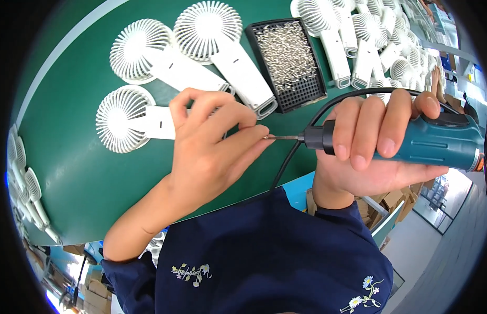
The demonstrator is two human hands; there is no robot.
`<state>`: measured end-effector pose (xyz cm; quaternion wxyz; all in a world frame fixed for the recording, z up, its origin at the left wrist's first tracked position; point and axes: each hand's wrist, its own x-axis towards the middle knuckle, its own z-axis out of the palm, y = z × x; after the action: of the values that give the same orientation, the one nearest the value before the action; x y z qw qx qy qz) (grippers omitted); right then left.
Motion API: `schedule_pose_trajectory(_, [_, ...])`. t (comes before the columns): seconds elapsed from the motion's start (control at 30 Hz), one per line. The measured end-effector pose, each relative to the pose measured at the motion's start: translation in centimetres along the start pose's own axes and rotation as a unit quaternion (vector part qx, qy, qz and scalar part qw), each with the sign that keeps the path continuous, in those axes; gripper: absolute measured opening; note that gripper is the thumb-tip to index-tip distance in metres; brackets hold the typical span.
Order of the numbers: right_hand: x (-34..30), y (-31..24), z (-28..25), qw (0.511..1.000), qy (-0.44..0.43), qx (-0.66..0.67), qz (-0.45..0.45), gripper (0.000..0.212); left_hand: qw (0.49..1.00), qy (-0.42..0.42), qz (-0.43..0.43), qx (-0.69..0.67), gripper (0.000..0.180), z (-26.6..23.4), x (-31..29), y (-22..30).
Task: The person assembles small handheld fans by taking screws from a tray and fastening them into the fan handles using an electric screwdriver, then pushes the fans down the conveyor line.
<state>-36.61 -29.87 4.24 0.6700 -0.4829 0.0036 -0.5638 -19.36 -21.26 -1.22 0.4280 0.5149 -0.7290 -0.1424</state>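
My right hand (366, 138) is wrapped round a teal electric screwdriver (437, 142), held nearly level with its bit (286, 137) pointing left. My left hand (201, 149) pinches a tiny metal screw (266, 137) between thumb and forefinger, right at the bit's tip; the fingers hide most of it. Behind the left hand lies a white handheld fan (120, 119), its handle partly covered by the fingers. Whether they touch it I cannot tell. Two more white fans, one at the upper left (141, 49) and another beside it (209, 29), lie with handles toward my hands.
A black tray (301, 98) of loose screws (286, 55) lies beyond my hands on the green table (70, 172). Many white fans (370, 31) crowd the far right, and others (31, 186) line the left edge. A black cable (319, 112) loops around the screwdriver's front.
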Motion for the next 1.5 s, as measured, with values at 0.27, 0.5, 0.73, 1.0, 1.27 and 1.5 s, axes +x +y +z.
schedule_pose_trajectory(0.27, [-0.3, 0.1, 0.3, 1.000, 0.022, -0.002, 0.015, 0.070, 1.000, -0.006, -0.017, -0.008, 0.023, 0.0, -0.2, 0.3])
schedule_pose_trajectory(0.5, [-0.4, 0.9, -0.1, 0.999, 0.010, -0.004, 0.039, 0.072, 1.000, -0.022, -0.007, -0.008, 0.023, 0.0, -0.3, -0.1])
schedule_pose_trajectory(0.73, [-0.2, 0.2, -0.8, 0.992, -0.111, -0.049, 0.045, 0.072, 0.998, -0.066, -0.020, 0.008, 0.042, -1.0, 0.7, 0.5])
schedule_pose_trajectory(1.0, [0.5, 1.3, -1.4, 0.991, -0.025, -0.130, -0.026, 0.095, 0.966, -0.152, -0.045, 0.205, 0.058, -1.4, 0.6, -0.3])
schedule_pose_trajectory(1.27, [0.6, 2.8, -2.6, 0.993, -0.016, -0.116, -0.020, 0.102, 0.970, -0.138, -0.039, 0.198, 0.055, -1.3, 0.8, -0.5])
schedule_pose_trajectory(1.5, [0.7, 3.3, -3.0, 0.992, -0.054, -0.112, -0.016, 0.105, 0.972, -0.118, -0.030, 0.200, 0.050, -1.1, 0.7, -0.6])
